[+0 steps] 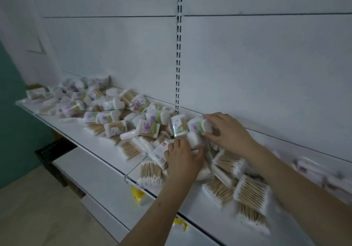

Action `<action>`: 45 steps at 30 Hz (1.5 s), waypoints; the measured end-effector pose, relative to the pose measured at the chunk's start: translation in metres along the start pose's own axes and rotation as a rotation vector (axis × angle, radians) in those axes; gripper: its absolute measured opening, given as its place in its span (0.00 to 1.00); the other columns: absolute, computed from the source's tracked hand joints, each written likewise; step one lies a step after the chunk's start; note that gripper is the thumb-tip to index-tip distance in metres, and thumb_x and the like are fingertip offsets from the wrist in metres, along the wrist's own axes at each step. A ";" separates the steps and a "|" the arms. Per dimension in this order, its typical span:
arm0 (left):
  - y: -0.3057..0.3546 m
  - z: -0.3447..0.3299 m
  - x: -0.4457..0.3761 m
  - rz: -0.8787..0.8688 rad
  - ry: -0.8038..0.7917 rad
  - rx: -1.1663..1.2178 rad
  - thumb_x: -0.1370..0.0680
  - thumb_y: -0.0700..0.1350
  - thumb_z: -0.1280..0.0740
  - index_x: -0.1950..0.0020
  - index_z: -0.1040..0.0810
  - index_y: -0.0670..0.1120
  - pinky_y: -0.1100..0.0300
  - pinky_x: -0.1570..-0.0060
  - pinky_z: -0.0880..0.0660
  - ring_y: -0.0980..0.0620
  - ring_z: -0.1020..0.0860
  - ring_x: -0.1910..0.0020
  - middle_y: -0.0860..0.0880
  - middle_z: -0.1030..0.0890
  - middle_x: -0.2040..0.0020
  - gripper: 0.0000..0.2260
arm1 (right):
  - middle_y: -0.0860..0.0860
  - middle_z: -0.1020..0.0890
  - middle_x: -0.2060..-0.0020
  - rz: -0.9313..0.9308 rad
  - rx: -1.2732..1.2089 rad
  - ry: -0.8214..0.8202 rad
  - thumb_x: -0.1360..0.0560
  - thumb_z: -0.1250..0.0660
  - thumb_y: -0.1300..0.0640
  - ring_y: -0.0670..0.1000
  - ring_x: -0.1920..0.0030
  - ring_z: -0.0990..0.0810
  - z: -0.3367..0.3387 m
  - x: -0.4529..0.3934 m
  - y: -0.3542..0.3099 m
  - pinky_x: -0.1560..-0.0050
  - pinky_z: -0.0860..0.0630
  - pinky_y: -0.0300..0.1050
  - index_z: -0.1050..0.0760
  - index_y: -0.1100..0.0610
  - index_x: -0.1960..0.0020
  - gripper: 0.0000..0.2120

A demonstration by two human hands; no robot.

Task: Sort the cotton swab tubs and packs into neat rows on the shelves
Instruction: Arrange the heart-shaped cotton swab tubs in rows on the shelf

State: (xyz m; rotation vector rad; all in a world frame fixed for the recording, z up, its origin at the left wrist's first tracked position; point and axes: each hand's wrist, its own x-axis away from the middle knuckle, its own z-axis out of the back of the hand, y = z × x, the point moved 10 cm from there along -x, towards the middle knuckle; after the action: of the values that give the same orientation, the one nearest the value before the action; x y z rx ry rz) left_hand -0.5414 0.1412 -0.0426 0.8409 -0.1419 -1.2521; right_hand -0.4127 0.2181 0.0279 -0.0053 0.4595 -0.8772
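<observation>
- Nearest me, on the white shelf (106, 162), flat packs of wooden-stick swabs (251, 194) lie jumbled by the front edge, below my right forearm.
- Just beyond, I see my left hand (182, 155) curled around a white swab pack (193, 140), pinching it.
- Right hand (226, 133) grips a floral-label tub (199, 125) from above, touching that pack.
- Farther left, the loose heap of tubs (106, 112) runs along the back panel (266, 64), unsorted.
</observation>
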 end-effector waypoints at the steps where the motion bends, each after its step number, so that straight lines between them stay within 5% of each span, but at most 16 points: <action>1: -0.001 -0.001 -0.001 0.003 0.014 0.011 0.25 0.67 0.43 0.30 0.29 0.44 0.46 0.40 0.34 0.42 0.28 0.36 0.45 0.25 0.35 0.33 | 0.48 0.25 0.34 -0.013 -0.017 0.022 0.24 0.32 0.42 0.52 0.37 0.27 0.000 0.001 -0.001 0.39 0.28 0.49 0.32 0.50 0.27 0.28; 6: 0.003 -0.004 -0.005 -0.009 0.010 0.159 0.24 0.61 0.33 0.32 0.27 0.45 0.47 0.37 0.36 0.45 0.28 0.36 0.48 0.24 0.37 0.27 | 0.48 0.27 0.35 -0.046 -0.092 0.171 0.23 0.31 0.49 0.48 0.37 0.27 0.020 0.008 -0.010 0.41 0.28 0.43 0.30 0.52 0.28 0.25; 11: 0.011 0.014 -0.006 -0.066 0.055 0.332 0.24 0.57 0.32 0.33 0.28 0.46 0.46 0.34 0.34 0.49 0.29 0.38 0.50 0.25 0.41 0.24 | 0.46 0.28 0.37 -0.085 -0.266 0.336 0.24 0.29 0.54 0.42 0.40 0.26 0.058 0.029 -0.009 0.41 0.26 0.34 0.29 0.52 0.31 0.22; 13: 0.015 0.025 -0.006 -0.094 0.059 0.402 0.23 0.53 0.30 0.32 0.29 0.46 0.48 0.36 0.32 0.53 0.31 0.40 0.52 0.27 0.40 0.23 | 0.46 0.27 0.39 -0.097 -0.279 0.392 0.25 0.28 0.57 0.41 0.41 0.26 0.073 0.039 -0.011 0.42 0.28 0.30 0.27 0.53 0.32 0.23; 18: 0.034 0.048 0.000 -0.188 0.014 0.540 0.22 0.51 0.31 0.28 0.32 0.46 0.65 0.49 0.30 0.61 0.30 0.43 0.54 0.30 0.38 0.24 | 0.47 0.27 0.38 -0.132 -0.336 0.484 0.27 0.27 0.60 0.45 0.39 0.24 0.103 0.065 -0.015 0.41 0.23 0.37 0.27 0.53 0.33 0.23; 23: 0.058 0.046 0.018 -0.261 -0.068 0.720 0.25 0.59 0.34 0.31 0.32 0.52 0.48 0.46 0.20 0.51 0.22 0.40 0.52 0.28 0.36 0.25 | 0.48 0.27 0.38 -0.242 -0.418 0.615 0.28 0.27 0.65 0.45 0.38 0.23 0.133 0.110 -0.011 0.42 0.23 0.36 0.27 0.54 0.34 0.24; 28: 0.095 0.027 0.057 -0.308 -0.200 0.835 0.26 0.57 0.33 0.32 0.32 0.56 0.52 0.48 0.19 0.52 0.21 0.40 0.60 0.29 0.37 0.23 | 0.50 0.26 0.38 -0.482 -0.584 0.791 0.29 0.28 0.67 0.51 0.39 0.21 0.137 0.196 0.012 0.45 0.20 0.43 0.29 0.48 0.38 0.25; 31: 0.129 0.012 0.086 -0.357 -0.299 0.922 0.23 0.46 0.31 0.33 0.30 0.51 0.60 0.55 0.19 0.58 0.20 0.46 0.59 0.28 0.40 0.19 | 0.50 0.23 0.41 -0.621 -0.721 0.890 0.28 0.29 0.70 0.48 0.45 0.17 0.142 0.253 0.026 0.52 0.20 0.39 0.31 0.48 0.41 0.24; 34: 0.166 -0.004 0.122 -0.409 -0.360 0.918 0.25 0.50 0.33 0.33 0.30 0.57 0.66 0.53 0.22 0.58 0.20 0.46 0.65 0.29 0.41 0.21 | 0.45 0.22 0.44 -0.734 -0.767 0.980 0.27 0.32 0.71 0.43 0.48 0.17 0.159 0.312 0.042 0.55 0.21 0.38 0.31 0.53 0.39 0.22; 40: 0.261 -0.043 0.215 -0.546 -0.491 0.897 0.28 0.59 0.37 0.34 0.32 0.64 0.70 0.53 0.24 0.59 0.24 0.41 0.63 0.30 0.40 0.21 | 0.45 0.18 0.44 -0.887 -0.884 1.143 0.25 0.32 0.67 0.43 0.49 0.17 0.203 0.449 0.092 0.57 0.22 0.34 0.27 0.46 0.33 0.24; 45: 0.357 -0.097 0.304 -0.622 -0.621 0.901 0.27 0.58 0.37 0.36 0.33 0.69 0.63 0.50 0.22 0.53 0.23 0.41 0.62 0.29 0.40 0.19 | 0.56 0.17 0.43 -0.856 -1.170 1.195 0.23 0.36 0.64 0.52 0.46 0.18 0.226 0.566 0.142 0.49 0.23 0.43 0.24 0.61 0.35 0.17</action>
State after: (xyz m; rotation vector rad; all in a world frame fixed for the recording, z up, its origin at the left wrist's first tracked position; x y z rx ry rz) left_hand -0.1078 -0.0551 0.0103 1.2792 -1.0696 -2.0607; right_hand 0.0913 -0.1512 -0.0135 -0.8405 2.1571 -1.2595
